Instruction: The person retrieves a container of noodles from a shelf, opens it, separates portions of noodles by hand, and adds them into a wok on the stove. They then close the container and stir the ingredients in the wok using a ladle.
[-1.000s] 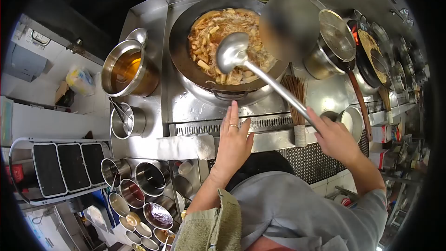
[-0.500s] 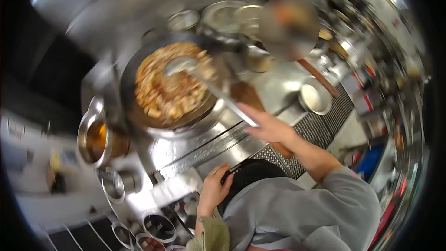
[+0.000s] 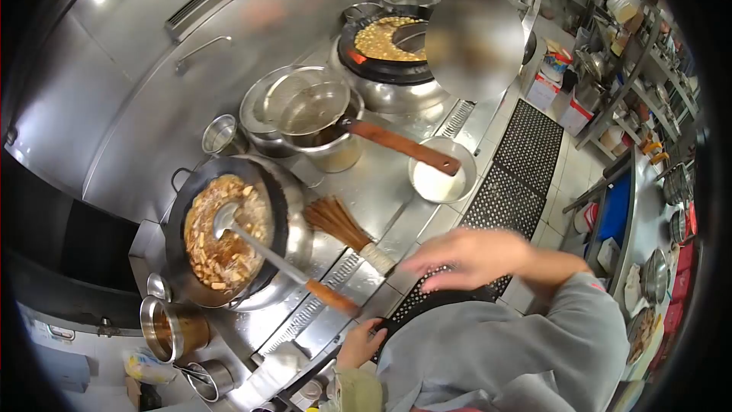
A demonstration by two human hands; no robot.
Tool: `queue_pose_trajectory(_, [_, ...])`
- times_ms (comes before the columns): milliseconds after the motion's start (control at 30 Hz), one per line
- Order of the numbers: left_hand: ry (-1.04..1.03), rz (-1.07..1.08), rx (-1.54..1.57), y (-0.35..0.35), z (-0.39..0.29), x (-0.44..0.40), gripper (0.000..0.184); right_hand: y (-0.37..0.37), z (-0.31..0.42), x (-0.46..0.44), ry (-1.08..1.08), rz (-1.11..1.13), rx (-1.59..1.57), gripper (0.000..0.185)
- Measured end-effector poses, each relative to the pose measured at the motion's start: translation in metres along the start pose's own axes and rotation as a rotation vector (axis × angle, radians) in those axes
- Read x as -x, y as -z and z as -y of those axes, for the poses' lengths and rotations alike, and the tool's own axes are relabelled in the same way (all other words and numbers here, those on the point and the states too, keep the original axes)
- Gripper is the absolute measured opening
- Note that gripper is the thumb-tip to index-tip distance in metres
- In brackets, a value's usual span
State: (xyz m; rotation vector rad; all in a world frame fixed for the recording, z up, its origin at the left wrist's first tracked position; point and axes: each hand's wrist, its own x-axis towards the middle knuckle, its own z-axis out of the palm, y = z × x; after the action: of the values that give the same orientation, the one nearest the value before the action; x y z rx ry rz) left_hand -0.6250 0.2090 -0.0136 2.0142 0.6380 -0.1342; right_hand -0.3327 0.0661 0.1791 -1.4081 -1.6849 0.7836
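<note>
My right hand (image 3: 474,259) is off the ladle, blurred, its fingers stretched out above the stove's front edge beside a bamboo wok brush (image 3: 347,235). Nothing shows in it. Low by the stove front is my left hand (image 3: 360,345), thumb apart from the fingers, holding nothing I can see. A ladle (image 3: 278,261) with a wooden end leans in the wok (image 3: 280,217), its bowl in the food and its handle across the rim toward me. Brown sauce with pale pieces (image 3: 200,233) fills the wok.
A strainer with a wooden handle (image 3: 404,146) lies over a pot (image 3: 335,156). Nearby is a bowl of white contents (image 3: 436,187). Farther back, another wok (image 3: 389,70) holds yellow food. Metal pots (image 3: 171,332) stand at left; perforated black mats (image 3: 526,145) cover the floor.
My right hand has let go of the ladle and moved right and down. The ladle now rests in the wok by itself. The view has turned, showing more of the stove's far end.
</note>
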Motion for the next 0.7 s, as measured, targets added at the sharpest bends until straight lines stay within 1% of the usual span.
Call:
queue_pose_trajectory(33, [0.01, 0.063, 0.026, -0.017, -0.011, -0.013, 0.037, 0.034, -0.012, 0.031, -0.056, -0.059, -0.052, 0.032])
queue_pose_trajectory(67, [-0.01, 0.073, 0.08, -0.037, -0.023, -0.034, 0.032, 0.071, -0.029, 0.063, -0.084, -0.144, 0.072, 0.027])
queue_pose_trajectory(100, [-0.004, 0.07, 0.082, -0.055, -0.041, -0.058, 0.032, 0.108, -0.049, 0.095, -0.116, -0.223, 0.199, 0.022])
queue_pose_trajectory(167, [0.006, 0.082, 0.388, -0.094, -0.083, -0.105, 0.029, 0.172, -0.111, 0.156, -0.442, -0.391, -0.021, 0.019])
queue_pose_trajectory(200, [0.081, 0.098, 0.419, -0.114, -0.098, -0.129, 0.028, 0.209, -0.153, 0.188, -0.533, -0.427, -0.026, 0.019])
queue_pose_trajectory(233, [0.101, 0.104, 0.416, -0.132, -0.118, -0.143, 0.028, 0.229, -0.198, 0.213, -0.628, -0.466, -0.063, 0.018])
queue_pose_trajectory(300, [0.112, 0.154, 0.468, -0.15, -0.159, -0.165, 0.031, 0.269, -0.264, 0.231, -0.709, -0.577, -0.046, 0.019])
queue_pose_trajectory(333, [0.123, 0.212, 0.494, -0.156, -0.173, -0.168, 0.03, 0.287, -0.28, 0.216, -0.595, -0.683, 0.001, 0.019])
queue_pose_trajectory(367, [0.14, 0.171, 0.509, -0.163, -0.203, -0.174, 0.03, 0.329, -0.296, 0.187, -0.451, -0.756, 0.047, 0.02])
queue_pose_trajectory(433, [0.232, 0.07, 1.072, -0.143, -0.216, -0.165, 0.033, 0.391, -0.329, 0.138, -0.13, -0.902, 0.419, 0.02])
queue_pose_trajectory(500, [0.168, -0.172, 1.152, -0.126, -0.218, -0.165, 0.04, 0.461, -0.375, 0.101, -0.012, -0.993, 0.885, 0.027])
queue_pose_trajectory(533, [0.23, -0.325, 1.196, -0.118, -0.226, -0.169, 0.038, 0.481, -0.387, 0.093, -0.229, -0.903, 0.984, 0.032])
queue_pose_trajectory(567, [0.225, -0.349, 1.201, -0.113, -0.225, -0.172, 0.038, 0.499, -0.397, 0.092, -0.446, -0.799, 1.085, 0.037])
queue_pose_trajectory(600, [0.191, -0.464, 1.262, -0.109, -0.221, -0.176, 0.036, 0.509, -0.421, 0.097, -0.641, -0.616, 1.203, 0.049])
queue_pose_trajectory(633, [0.154, -0.577, 1.32, -0.107, -0.217, -0.181, 0.034, 0.52, -0.452, 0.102, -0.717, -0.401, 1.272, 0.052])
queue_pose_trajectory(667, [0.152, -0.647, 1.359, -0.105, -0.217, -0.186, 0.032, 0.53, -0.464, 0.105, -0.693, -0.258, 1.153, 0.052])
queue_pose_trajectory(700, [0.148, -0.661, 1.36, -0.097, -0.212, -0.189, 0.032, 0.539, -0.468, 0.1, -0.668, -0.123, 1.037, 0.052])
